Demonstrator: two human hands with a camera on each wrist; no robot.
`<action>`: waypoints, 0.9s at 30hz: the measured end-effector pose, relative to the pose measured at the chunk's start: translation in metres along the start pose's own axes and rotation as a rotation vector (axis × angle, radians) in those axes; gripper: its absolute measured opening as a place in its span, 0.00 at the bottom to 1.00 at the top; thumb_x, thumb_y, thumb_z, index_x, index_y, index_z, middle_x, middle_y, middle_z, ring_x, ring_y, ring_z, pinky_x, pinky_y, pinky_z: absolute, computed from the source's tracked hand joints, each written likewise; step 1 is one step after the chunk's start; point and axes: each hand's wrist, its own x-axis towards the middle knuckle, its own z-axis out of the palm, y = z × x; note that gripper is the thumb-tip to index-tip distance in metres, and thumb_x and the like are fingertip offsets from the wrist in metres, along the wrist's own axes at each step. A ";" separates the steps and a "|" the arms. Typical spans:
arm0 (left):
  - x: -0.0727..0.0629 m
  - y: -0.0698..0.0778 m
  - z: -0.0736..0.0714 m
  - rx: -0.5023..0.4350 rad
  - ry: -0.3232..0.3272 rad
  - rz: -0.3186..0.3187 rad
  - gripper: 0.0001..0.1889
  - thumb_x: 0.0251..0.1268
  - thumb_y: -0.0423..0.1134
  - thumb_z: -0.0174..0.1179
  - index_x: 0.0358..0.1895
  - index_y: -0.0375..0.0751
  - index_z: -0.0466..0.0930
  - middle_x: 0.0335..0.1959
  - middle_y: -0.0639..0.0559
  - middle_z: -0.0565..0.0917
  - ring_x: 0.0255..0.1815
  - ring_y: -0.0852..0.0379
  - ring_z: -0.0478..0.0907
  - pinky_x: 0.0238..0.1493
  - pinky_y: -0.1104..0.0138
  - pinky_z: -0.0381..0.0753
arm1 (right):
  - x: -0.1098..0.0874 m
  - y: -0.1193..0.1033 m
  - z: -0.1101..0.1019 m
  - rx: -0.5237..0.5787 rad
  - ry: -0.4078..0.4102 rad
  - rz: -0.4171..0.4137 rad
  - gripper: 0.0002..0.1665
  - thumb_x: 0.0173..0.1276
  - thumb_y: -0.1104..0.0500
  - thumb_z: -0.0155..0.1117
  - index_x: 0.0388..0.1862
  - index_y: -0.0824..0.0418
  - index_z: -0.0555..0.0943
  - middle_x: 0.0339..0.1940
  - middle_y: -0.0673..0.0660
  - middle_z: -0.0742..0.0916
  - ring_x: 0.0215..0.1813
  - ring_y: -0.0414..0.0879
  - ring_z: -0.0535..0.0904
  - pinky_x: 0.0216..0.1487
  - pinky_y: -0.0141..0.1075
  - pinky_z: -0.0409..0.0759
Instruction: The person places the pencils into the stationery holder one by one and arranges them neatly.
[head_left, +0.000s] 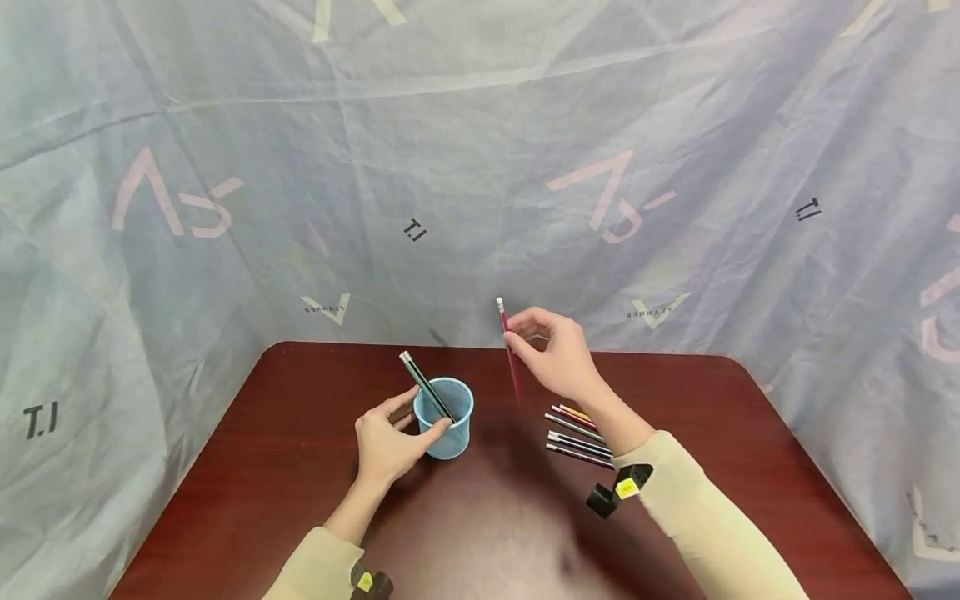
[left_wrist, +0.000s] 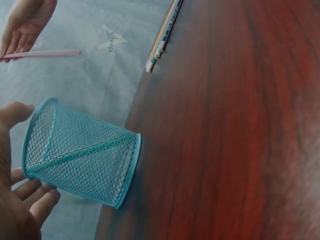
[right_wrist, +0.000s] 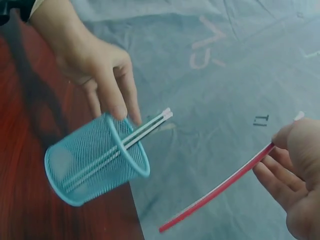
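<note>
My left hand (head_left: 386, 442) holds a light blue mesh pencil cup (head_left: 448, 443) by its rim, thumb on the near side and fingers on the far side. The cup stands upright on the table. Two dark green pencils (head_left: 422, 381) with white eraser ends lean inside, their tops poking out past the rim. Up and to the right of the cup, my right hand (head_left: 555, 354) pinches a red pencil (right_wrist: 215, 192) near its eraser end. Its other end points downward, apart from the cup in the right wrist view.
Several loose pencils (head_left: 577, 456) in various colours lie on the reddish-brown table (head_left: 262, 475), right of the cup and partly behind my right forearm. A grey printed cloth (head_left: 480, 167) hangs behind the table and along both sides.
</note>
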 end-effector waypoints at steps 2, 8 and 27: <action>0.000 0.001 0.000 0.005 0.008 -0.013 0.36 0.39 0.43 0.90 0.58 0.37 0.90 0.50 0.40 0.93 0.47 0.44 0.94 0.51 0.55 0.93 | 0.006 -0.005 0.007 0.046 0.022 0.001 0.05 0.73 0.62 0.73 0.45 0.58 0.87 0.39 0.55 0.93 0.40 0.43 0.89 0.46 0.38 0.92; 0.000 0.002 0.002 0.017 0.023 -0.047 0.38 0.38 0.44 0.91 0.59 0.38 0.90 0.52 0.39 0.92 0.47 0.43 0.93 0.51 0.54 0.92 | 0.019 -0.015 0.030 0.196 0.078 -0.025 0.05 0.73 0.65 0.72 0.45 0.63 0.86 0.41 0.60 0.92 0.41 0.43 0.89 0.44 0.38 0.94; -0.002 0.002 0.007 0.003 0.004 -0.044 0.39 0.36 0.45 0.91 0.59 0.36 0.90 0.51 0.39 0.92 0.44 0.43 0.93 0.48 0.54 0.93 | 0.010 0.004 0.089 -0.013 -0.077 -0.071 0.05 0.76 0.61 0.71 0.47 0.61 0.85 0.40 0.56 0.92 0.42 0.46 0.91 0.44 0.34 0.92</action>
